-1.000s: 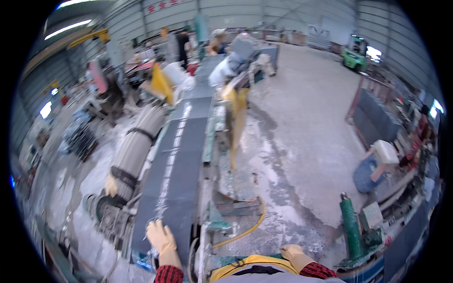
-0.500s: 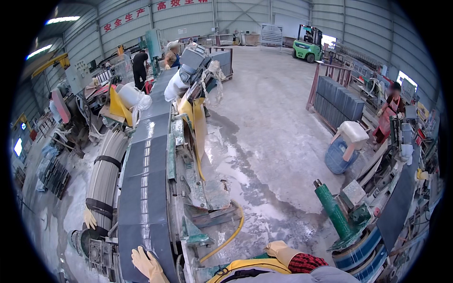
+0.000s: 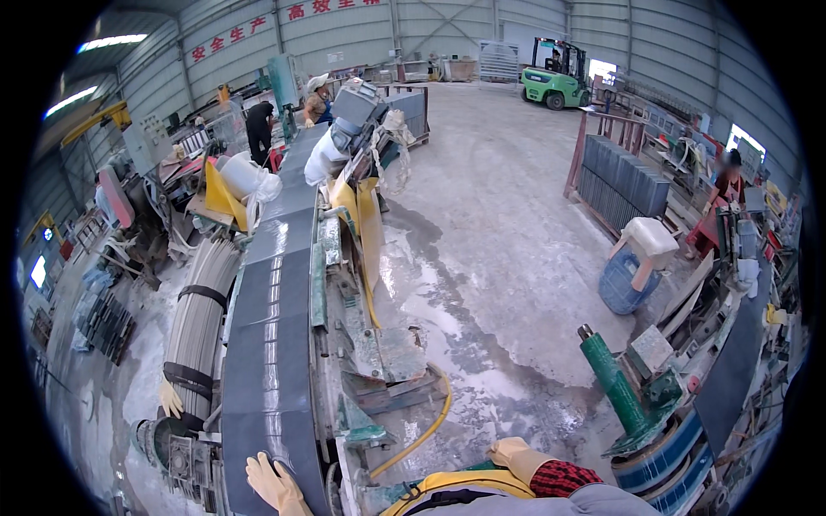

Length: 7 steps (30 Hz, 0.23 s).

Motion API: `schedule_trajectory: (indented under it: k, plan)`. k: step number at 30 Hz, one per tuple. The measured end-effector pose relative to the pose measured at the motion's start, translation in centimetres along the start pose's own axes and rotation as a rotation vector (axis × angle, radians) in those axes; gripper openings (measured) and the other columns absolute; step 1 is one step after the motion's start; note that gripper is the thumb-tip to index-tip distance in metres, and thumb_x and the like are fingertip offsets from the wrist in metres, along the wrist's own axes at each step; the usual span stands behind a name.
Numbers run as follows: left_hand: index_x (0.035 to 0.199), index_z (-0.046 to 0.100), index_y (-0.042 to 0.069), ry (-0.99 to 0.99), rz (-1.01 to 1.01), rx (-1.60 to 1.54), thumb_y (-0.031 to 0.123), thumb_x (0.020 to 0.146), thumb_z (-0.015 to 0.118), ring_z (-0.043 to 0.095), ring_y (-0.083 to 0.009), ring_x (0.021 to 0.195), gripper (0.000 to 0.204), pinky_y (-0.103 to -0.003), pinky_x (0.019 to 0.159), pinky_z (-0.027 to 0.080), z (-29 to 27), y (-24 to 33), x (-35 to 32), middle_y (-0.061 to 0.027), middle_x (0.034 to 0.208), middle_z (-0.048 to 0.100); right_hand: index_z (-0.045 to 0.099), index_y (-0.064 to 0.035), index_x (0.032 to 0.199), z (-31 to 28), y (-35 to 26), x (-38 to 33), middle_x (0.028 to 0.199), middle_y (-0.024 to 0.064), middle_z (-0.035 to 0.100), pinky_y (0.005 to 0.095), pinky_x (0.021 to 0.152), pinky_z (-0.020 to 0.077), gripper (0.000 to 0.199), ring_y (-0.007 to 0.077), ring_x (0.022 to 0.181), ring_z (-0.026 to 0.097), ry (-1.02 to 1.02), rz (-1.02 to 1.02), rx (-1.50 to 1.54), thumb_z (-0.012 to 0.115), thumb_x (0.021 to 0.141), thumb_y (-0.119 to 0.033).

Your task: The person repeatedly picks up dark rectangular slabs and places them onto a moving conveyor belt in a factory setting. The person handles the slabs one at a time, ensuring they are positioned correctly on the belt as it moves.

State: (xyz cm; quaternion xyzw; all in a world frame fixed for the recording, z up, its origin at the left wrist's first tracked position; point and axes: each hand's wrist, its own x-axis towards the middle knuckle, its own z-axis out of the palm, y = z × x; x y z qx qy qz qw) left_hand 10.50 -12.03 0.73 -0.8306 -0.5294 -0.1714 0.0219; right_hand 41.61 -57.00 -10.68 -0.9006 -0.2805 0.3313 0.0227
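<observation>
My left hand (image 3: 277, 483), in a cream rubber glove, lies on the near end of a row of dark grey stone slabs (image 3: 267, 370). Its fingers are spread and grip nothing. The slabs run end to end along a conveyor line, with a strip of light reflected down their middle. Close to my waist, my right hand (image 3: 519, 457) wears a matching glove below a red-and-black checked sleeve. It rests by a green machine edge, and its fingertips are too hidden to show whether they grip anything. A yellow apron (image 3: 465, 486) covers my front.
Left of the line lies a strapped bundle of pale strips (image 3: 204, 318), with a loose glove (image 3: 169, 400) nearby. A yellow hose (image 3: 430, 427) curves over wet floor. Beyond are a green post (image 3: 615, 387), a blue barrel (image 3: 628, 291), racked slabs (image 3: 624, 176), a forklift (image 3: 557, 79) and several people.
The forklift has moved left and looks larger. A dark-clothed person at the far left bends lower, and the person at right has shifted posture. My hands keep their places; the whole view shifts slightly.
</observation>
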Motion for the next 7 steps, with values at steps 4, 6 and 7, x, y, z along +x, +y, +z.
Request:
schedule_trajectory:
  k: [4,6,7]
  plan:
    - [0.134,0.058,0.004,0.137,0.045,-0.001,0.019,0.092,0.064,0.047,-0.0433,0.132,0.045,-0.052,0.110,0.037,0.8,-1.2,-0.8,-0.0264,0.146,0.049,0.074,-0.0208,0.119,0.5,-0.1,0.7,0.112,0.0131,0.075,0.0415,0.092,0.0554,0.041,0.0311,0.106,0.071,-0.013,0.022,0.026,0.048,0.099,-0.045]
    - [0.134,0.058,0.005,-0.066,-0.040,-0.007,0.020,0.091,0.065,0.047,-0.0425,0.132,0.047,-0.052,0.110,0.037,-3.1,1.3,-0.2,-0.0251,0.147,0.049,0.074,-0.0238,0.123,0.5,-0.2,0.8,0.117,0.0114,0.074,0.0385,0.096,0.0543,0.041,0.0280,0.111,0.070,-0.038,-0.050,0.061,0.048,0.098,-0.044]
    - [0.134,0.058,0.006,-0.165,-0.078,-0.012,0.020,0.090,0.066,0.048,-0.0421,0.132,0.047,-0.051,0.110,0.037,-5.0,2.8,0.5,-0.0245,0.147,0.048,0.074,-0.0238,0.123,1.1,-0.8,0.9,0.117,0.0114,0.074,0.0385,0.096,0.0543,0.041,0.0280,0.111,0.070,-0.053,-0.070,0.057,0.048,0.098,-0.044]
